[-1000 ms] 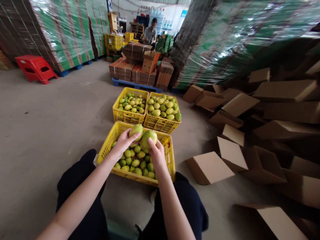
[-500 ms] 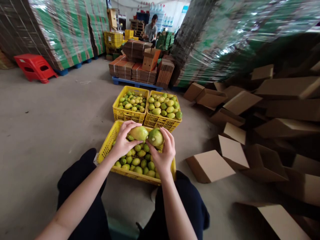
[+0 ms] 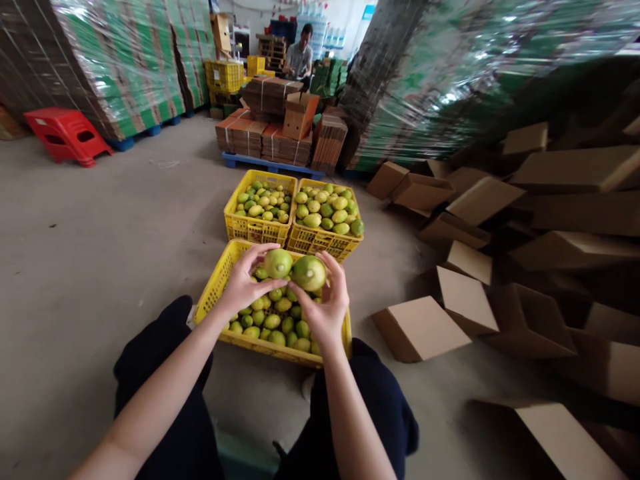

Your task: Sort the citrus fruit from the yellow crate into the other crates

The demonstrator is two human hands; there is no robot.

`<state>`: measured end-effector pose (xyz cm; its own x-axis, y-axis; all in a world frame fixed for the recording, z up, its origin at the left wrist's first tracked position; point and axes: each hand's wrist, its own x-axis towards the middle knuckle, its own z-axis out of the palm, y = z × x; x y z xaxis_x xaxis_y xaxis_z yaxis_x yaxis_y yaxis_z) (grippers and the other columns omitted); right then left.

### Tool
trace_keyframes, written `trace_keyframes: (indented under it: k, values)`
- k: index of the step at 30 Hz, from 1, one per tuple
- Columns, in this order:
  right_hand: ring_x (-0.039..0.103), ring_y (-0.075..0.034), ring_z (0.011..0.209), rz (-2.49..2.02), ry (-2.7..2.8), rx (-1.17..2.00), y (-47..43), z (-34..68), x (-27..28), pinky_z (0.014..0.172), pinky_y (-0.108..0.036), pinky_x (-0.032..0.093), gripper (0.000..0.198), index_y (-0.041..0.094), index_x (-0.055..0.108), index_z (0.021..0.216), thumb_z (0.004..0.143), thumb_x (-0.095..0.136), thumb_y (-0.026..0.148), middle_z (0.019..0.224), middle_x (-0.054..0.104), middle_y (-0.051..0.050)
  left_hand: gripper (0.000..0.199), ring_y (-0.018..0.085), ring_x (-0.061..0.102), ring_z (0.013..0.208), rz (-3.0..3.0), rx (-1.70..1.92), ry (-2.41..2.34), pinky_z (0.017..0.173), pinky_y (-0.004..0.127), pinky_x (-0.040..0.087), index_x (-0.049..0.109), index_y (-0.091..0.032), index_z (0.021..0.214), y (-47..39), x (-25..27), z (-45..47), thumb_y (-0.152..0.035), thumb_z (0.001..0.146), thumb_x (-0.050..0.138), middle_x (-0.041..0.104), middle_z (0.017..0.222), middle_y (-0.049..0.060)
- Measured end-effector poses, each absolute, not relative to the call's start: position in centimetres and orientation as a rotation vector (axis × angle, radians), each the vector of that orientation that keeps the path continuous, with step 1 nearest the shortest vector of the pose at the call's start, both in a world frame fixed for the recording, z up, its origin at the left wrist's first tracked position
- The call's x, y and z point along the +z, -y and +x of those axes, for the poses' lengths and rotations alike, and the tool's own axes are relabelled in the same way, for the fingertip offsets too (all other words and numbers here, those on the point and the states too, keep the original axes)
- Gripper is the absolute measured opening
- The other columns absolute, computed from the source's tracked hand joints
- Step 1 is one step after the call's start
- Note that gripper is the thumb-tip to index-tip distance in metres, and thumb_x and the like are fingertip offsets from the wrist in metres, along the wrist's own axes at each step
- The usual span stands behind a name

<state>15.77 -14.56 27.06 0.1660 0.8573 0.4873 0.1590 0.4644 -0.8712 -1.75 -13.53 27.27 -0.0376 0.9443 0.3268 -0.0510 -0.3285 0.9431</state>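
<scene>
Over the front yellow crate (image 3: 214,293), my left hand (image 3: 246,283) grips a yellow-green lemon (image 3: 278,264) between thumb and fingers. My right hand (image 3: 330,303) is closed on a greener lemon (image 3: 309,273), right beside the first one. Both lemons show an end toward me, and my two thumb tips nearly meet beneath them. Many loose lemons (image 3: 273,322) lie in the crate below; my hands hide part of them.
Two more yellow crates full of lemons, a left one (image 3: 257,231) and a right one (image 3: 325,247), stand just beyond. Cardboard boxes (image 3: 423,327) lie heaped at the right. A red stool (image 3: 70,133) is at the left. Flattened cartons (image 3: 287,143) and a seated person (image 3: 300,60) are farther back.
The lemon in my left hand has turned from lying sideways to showing its end. The lemon in my right hand has rolled slightly and shifted a little left.
</scene>
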Motion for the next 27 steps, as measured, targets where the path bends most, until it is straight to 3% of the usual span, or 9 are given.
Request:
trace_keyframes:
  k: [2,4,6,10,15,21,27]
  values:
    - [0.071,-0.026,0.099,-1.047,1.157,0.924,14.4,15.9,27.2,0.087,-0.041,0.061,0.059,0.028,0.06,0.123,0.072,0.085,0.044,0.109,0.072,-0.004,0.065,0.025,0.073,0.094,1.247,1.351,-0.984,0.08,0.035,0.06,0.066,-0.021,0.115,13.5,27.4,-1.7,-0.054,0.065,0.089,0.074,0.111,0.01]
    - [0.072,-0.023,0.081,-1.073,0.999,1.178,14.3,16.1,27.3,0.07,-0.036,0.062,0.046,0.025,0.064,0.107,0.077,0.077,0.057,0.089,0.073,-0.002,0.071,0.026,0.074,0.079,1.101,1.189,-0.968,0.059,0.031,0.059,0.066,-0.018,0.109,13.4,27.3,-1.6,-0.073,0.066,0.078,0.076,0.096,0.011]
    - [0.071,-0.022,0.068,-1.079,0.921,1.38,14.1,16.2,27.3,0.055,-0.032,0.058,0.047,0.022,0.064,0.093,0.079,0.069,0.068,0.074,0.071,-0.002,0.078,0.028,0.074,0.074,0.999,1.072,-0.977,0.048,0.028,0.054,0.069,-0.015,0.102,13.4,27.2,-1.3,-0.085,0.068,0.066,0.075,0.084,0.012]
    - [0.064,-0.018,0.046,-1.123,0.961,1.552,14.0,16.2,27.3,0.036,-0.025,0.043,0.055,0.02,0.064,0.092,0.079,0.065,0.074,0.058,0.067,0.0,0.073,0.025,0.074,0.066,0.921,1.022,-1.037,0.041,0.023,0.047,0.071,-0.013,0.097,13.3,26.9,-1.0,-0.082,0.075,0.062,0.072,0.068,0.008]
    - [0.059,-0.018,0.038,-1.165,0.945,1.618,13.6,16.4,27.0,0.032,-0.028,0.042,0.061,0.021,0.068,0.085,0.072,0.067,0.08,0.055,0.069,-0.002,0.067,0.019,0.064,0.045,0.872,1.036,-1.068,0.035,0.024,0.042,0.073,-0.017,0.099,12.9,26.5,-1.1,-0.079,0.074,0.067,0.068,0.058,0.004]
    - [0.051,-0.014,0.031,-1.163,0.887,1.962,13.0,16.2,26.1,0.026,-0.025,0.033,0.081,0.02,0.064,0.055,0.066,0.046,0.098,0.045,0.063,-0.008,0.066,0.016,0.054,0.035,0.805,0.999,-1.065,0.034,0.024,0.036,0.076,-0.02,0.097,12.6,25.5,-1.4,-0.081,0.075,0.064,0.057,0.041,0.001]
    - [0.051,-0.014,0.032,-1.122,0.915,1.997,12.8,15.7,25.2,0.028,-0.025,0.034,0.086,0.021,0.062,0.051,0.065,0.035,0.102,0.047,0.064,-0.009,0.069,0.019,0.056,0.041,0.778,0.988,-1.104,0.043,0.029,0.045,0.076,-0.017,0.108,12.2,25.1,-1.7,-0.078,0.08,0.061,0.06,0.048,0.003]
